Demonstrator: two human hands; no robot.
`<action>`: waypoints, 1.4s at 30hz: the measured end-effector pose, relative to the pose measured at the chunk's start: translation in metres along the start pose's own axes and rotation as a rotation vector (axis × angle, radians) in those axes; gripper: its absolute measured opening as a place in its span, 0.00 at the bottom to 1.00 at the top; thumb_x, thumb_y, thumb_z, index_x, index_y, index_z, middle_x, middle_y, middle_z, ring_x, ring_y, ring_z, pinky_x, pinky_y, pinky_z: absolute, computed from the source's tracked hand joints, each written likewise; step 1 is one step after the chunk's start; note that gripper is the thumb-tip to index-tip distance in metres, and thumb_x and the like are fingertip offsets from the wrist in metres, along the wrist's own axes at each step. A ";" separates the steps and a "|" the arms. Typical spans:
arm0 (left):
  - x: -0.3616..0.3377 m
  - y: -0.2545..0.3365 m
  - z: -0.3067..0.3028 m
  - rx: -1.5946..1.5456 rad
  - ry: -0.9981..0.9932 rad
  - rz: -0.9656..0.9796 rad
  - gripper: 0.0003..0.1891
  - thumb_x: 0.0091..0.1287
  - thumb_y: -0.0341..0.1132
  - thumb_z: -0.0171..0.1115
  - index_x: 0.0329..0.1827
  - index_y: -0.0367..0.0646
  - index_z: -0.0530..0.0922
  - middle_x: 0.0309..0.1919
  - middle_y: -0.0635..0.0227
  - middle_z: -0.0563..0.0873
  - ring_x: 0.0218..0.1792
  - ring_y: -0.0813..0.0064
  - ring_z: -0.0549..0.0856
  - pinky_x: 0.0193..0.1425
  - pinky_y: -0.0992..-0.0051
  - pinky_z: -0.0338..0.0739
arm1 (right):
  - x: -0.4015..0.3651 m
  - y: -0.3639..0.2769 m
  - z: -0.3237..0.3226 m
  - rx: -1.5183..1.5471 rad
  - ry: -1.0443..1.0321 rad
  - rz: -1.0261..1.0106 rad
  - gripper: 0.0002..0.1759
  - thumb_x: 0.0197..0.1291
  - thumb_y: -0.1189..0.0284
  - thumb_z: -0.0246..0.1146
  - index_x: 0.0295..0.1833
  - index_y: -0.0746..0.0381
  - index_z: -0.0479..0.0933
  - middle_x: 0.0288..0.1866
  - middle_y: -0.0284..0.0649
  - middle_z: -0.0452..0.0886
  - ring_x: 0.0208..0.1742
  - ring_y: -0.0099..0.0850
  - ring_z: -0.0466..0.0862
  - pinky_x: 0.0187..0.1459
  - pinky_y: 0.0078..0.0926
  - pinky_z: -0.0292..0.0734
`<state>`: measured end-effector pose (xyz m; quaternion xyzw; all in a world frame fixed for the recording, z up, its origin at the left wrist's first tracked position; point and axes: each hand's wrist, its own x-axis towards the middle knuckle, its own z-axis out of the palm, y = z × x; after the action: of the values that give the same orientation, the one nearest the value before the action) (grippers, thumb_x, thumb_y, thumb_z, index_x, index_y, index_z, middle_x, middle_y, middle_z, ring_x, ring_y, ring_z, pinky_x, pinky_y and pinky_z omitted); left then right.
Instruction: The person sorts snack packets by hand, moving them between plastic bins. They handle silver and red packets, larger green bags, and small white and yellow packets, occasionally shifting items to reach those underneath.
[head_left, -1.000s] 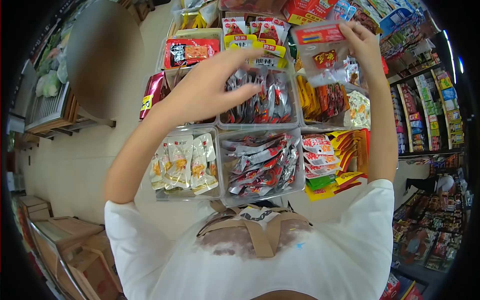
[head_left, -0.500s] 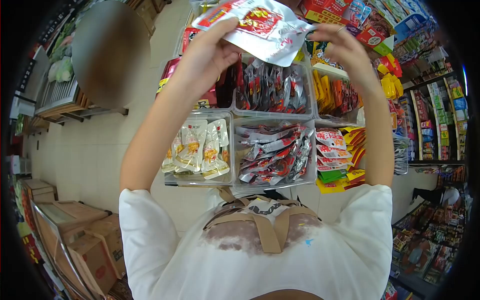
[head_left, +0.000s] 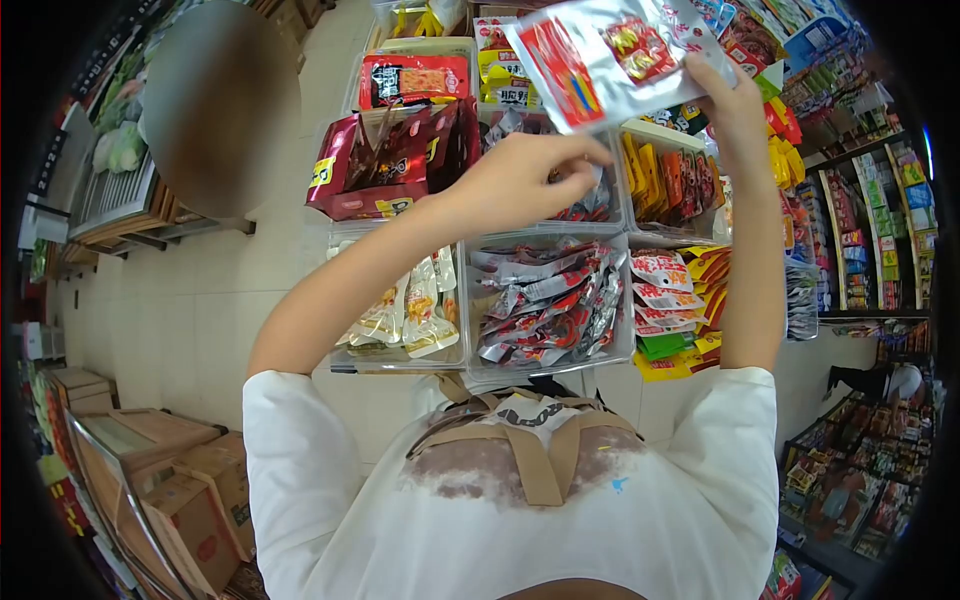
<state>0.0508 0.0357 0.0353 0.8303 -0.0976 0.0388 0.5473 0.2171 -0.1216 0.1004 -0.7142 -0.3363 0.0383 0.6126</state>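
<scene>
My right hand point(head_left: 728, 100) grips the lower right edge of a silver packet point(head_left: 620, 60) with red and yellow print, held up over the back bins. Below and left of the packet is my left hand point(head_left: 555, 170), its fingers bent and apart with nothing between them. It hovers above a clear bin of upright silver packets point(head_left: 590, 205), partly hiding them. Nearer me, another clear bin holds silver and red packets point(head_left: 550, 305). Dark red packets point(head_left: 375, 160) stand left of my left hand.
White and yellow packets point(head_left: 425, 310) fill the front left bin, and yellow and red ones point(head_left: 665, 185) stand at the right. Cardboard boxes point(head_left: 200, 510) are at the lower left. Shelves of goods point(head_left: 870, 235) line the right side. Beyond the left aisle is a vegetable stand point(head_left: 115, 190).
The silver packet has moved right and is now in my right hand. My left hand has let go of it and moved right and down.
</scene>
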 end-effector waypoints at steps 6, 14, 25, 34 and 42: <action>0.013 -0.061 0.014 0.949 -0.056 0.327 0.16 0.52 0.27 0.51 0.46 0.44 0.74 0.47 0.67 0.77 0.56 0.72 0.71 0.55 0.63 0.65 | 0.002 0.015 -0.012 -0.212 -0.060 0.144 0.18 0.51 0.62 0.59 0.42 0.65 0.75 0.32 0.32 0.78 0.33 0.19 0.75 0.36 0.17 0.67; 0.011 -0.080 -0.002 1.070 -0.170 0.387 0.14 0.53 0.27 0.52 0.44 0.46 0.75 0.49 0.69 0.77 0.59 0.75 0.68 0.59 0.59 0.62 | 0.002 0.041 0.015 -0.567 -0.305 0.342 0.18 0.53 0.67 0.54 0.45 0.67 0.73 0.33 0.37 0.78 0.32 0.22 0.75 0.37 0.22 0.69; 0.010 -0.074 0.000 1.094 -0.191 0.307 0.12 0.54 0.29 0.52 0.42 0.46 0.76 0.50 0.70 0.76 0.59 0.76 0.68 0.58 0.56 0.63 | 0.012 0.057 0.084 -1.081 -0.560 0.091 0.15 0.45 0.71 0.51 0.35 0.70 0.76 0.36 0.58 0.77 0.38 0.49 0.78 0.41 0.40 0.73; 0.008 -0.073 0.000 1.092 -0.184 0.313 0.12 0.54 0.29 0.51 0.41 0.45 0.76 0.49 0.71 0.77 0.59 0.77 0.68 0.58 0.56 0.63 | -0.008 0.094 0.094 -1.138 -0.503 0.161 0.14 0.48 0.73 0.50 0.37 0.68 0.76 0.39 0.55 0.77 0.41 0.47 0.78 0.42 0.40 0.73; 0.007 -0.072 0.004 1.081 -0.133 0.321 0.14 0.54 0.30 0.52 0.45 0.43 0.72 0.48 0.66 0.76 0.57 0.71 0.70 0.57 0.57 0.64 | -0.023 0.090 0.096 -1.181 -0.378 0.015 0.11 0.53 0.74 0.48 0.38 0.64 0.73 0.37 0.52 0.78 0.40 0.46 0.79 0.39 0.41 0.74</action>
<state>0.0726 0.0585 -0.0302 0.9678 -0.2231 0.1138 0.0244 0.1936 -0.0538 -0.0122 -0.9159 -0.3984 -0.0242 0.0435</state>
